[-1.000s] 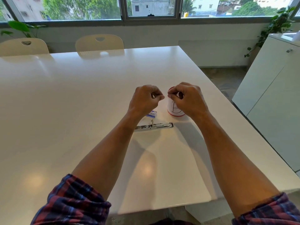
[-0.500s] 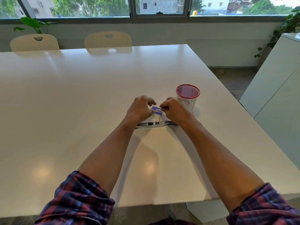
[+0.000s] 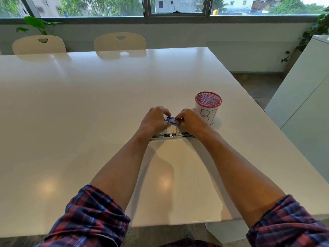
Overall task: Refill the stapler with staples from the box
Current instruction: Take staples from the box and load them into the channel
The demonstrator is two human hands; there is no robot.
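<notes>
A small blue and white staple box [image 3: 171,120] is pinched between both hands just above the white table [image 3: 89,107]. My left hand [image 3: 154,120] grips its left side. From the right, my right hand [image 3: 191,121] holds the box with the fingertips at its open end. The chrome stapler [image 3: 169,135] lies flat and opened out on the table right below the hands, its ends partly hidden by my wrists. Any staples are too small to make out.
A white mesh pen cup with a red rim [image 3: 208,106] stands just right of my right hand. Two cream chairs [image 3: 120,44] sit at the far side of the table. A white cabinet [image 3: 306,97] stands to the right, past the table's edge.
Both hands came down from in front of the cup and closed on the staple box beside the stapler. The camera tilted, so the cup now shows in full.
</notes>
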